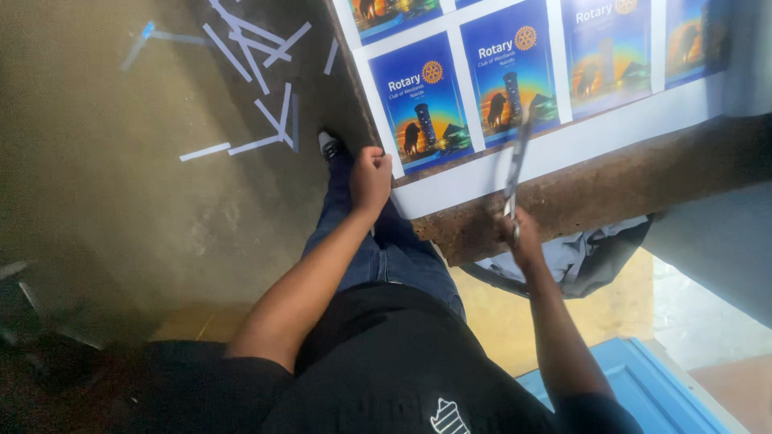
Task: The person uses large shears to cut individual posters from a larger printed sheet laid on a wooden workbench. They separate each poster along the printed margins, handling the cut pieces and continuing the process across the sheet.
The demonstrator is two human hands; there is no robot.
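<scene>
A printed sheet of blue cards is lying on the table, its long axis running along the table's near edge, its near border overhanging that edge at the left corner. Scissors are lying over the sheet's white border, blades pointing away from the person towards the cards. The right hand is gripping the scissor handles just off the near edge. The left hand is clenching the sheet's left corner. Paper strips are lying scattered on the floor.
</scene>
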